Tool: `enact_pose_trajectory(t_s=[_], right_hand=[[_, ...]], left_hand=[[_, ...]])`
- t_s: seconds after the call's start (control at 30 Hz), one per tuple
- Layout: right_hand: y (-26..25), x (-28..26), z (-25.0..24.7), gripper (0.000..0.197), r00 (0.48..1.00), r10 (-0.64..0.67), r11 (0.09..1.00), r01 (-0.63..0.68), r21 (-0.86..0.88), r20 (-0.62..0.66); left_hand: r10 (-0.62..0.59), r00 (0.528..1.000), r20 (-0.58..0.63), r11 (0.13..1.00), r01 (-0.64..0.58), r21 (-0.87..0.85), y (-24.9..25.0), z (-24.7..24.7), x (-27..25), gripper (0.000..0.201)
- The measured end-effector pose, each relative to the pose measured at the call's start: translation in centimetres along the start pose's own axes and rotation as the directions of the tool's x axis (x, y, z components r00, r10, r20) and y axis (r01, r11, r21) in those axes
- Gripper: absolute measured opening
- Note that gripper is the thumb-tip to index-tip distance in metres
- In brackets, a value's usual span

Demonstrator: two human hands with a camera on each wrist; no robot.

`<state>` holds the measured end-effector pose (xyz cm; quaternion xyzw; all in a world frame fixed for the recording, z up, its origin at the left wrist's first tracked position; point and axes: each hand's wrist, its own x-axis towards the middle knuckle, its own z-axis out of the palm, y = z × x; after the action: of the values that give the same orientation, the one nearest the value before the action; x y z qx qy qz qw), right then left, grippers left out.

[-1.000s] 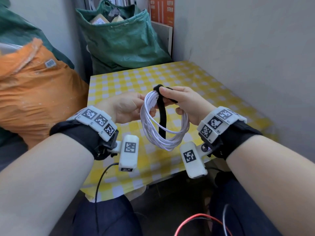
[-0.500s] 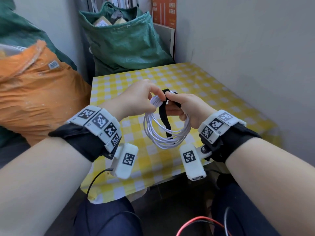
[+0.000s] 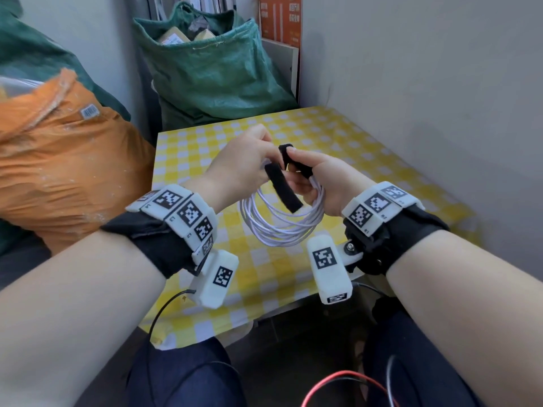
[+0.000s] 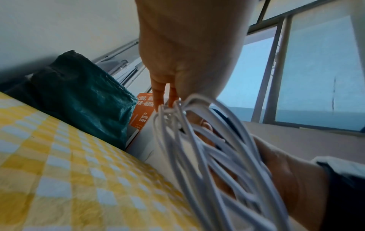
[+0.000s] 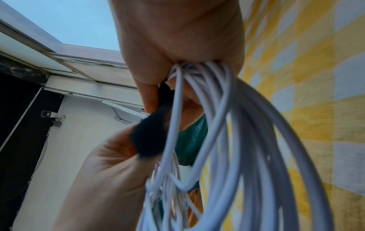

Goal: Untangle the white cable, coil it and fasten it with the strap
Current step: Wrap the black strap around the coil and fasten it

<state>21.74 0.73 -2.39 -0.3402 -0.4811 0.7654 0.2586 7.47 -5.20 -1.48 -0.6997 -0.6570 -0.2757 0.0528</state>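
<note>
Yellow-and-white checked cloth covers the worktop (image 3: 367, 148), which is set into a corner of grey wall, with a green woven sack (image 3: 214, 69) standing past its far edge and an orange sack (image 3: 58, 160) off its left edge. Both hands are held above the near half of the worktop, close together. The white cable (image 3: 282, 227), already gathered into a coil of several loops, is hung from the right hand (image 3: 326, 183), whose curled fingers are closed round the top of the bundle; the loops droop clear of the cloth. A black strap (image 3: 283, 186) is looped over the top of the coil beside the right thumb, and one free end is seen slanting down across the loops. The left hand (image 3: 238, 171) is pressed against the same spot, its fingertips pinched on the strap where it meets the cable; in the right wrist view the dark strap (image 5: 150, 139) is seen caught between thumb and finger. White marker bands are worn on both wrists.
</note>
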Motion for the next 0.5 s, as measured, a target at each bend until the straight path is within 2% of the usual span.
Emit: enact_pose_trajectory(t_s=[0.07, 0.13, 0.2, 0.27, 0.33, 0.43, 0.5], right_hand=[[0.3, 0.4, -0.4, 0.031, 1.0, -0.006, 0.979, 0.002, -0.204, -0.02], [0.4, 0.4, -0.6, 0.03, 0.999, -0.052, 0.94, 0.046, -0.338, -0.011], [0.3, 0.2, -0.6, 0.024, 0.994, -0.106, 0.916, 0.111, -0.385, 0.035], [-0.1, 0.1, -0.7, 0.018, 0.987, -0.122, 0.909, 0.152, -0.389, 0.1], [-0.5, 0.0, -0.8, 0.017, 0.982, -0.095, 0.905, 0.154, -0.396, 0.163], [-0.7, -0.2, -0.5, 0.021, 0.972, -0.062, 0.915, 0.147, -0.376, 0.228], [-0.6, -0.2, -0.2, 0.024, 0.962, -0.068, 0.937, 0.153, -0.314, 0.264]], left_hand=[[0.009, 1.0, -0.016, 0.995, -0.011, -0.104, -0.2, -0.6, 0.1, 0.01], [-0.005, 0.999, -0.041, 0.983, -0.003, -0.185, -0.2, -1.4, 0.1, 0.013], [-0.135, 0.984, -0.112, 0.952, 0.097, -0.291, -0.6, -2.1, 0.2, 0.011], [-0.325, 0.931, -0.168, 0.854, 0.212, -0.474, -1.3, -2.7, 0.4, 0.009], [-0.46, 0.872, -0.169, 0.763, 0.29, -0.578, -2.4, -2.9, 0.4, 0.012], [-0.566, 0.82, -0.085, 0.621, 0.356, -0.699, -3.4, -2.4, -0.2, 0.015], [-0.582, 0.813, 0.025, 0.517, 0.394, -0.76, -3.3, -1.7, -1.0, 0.014]])
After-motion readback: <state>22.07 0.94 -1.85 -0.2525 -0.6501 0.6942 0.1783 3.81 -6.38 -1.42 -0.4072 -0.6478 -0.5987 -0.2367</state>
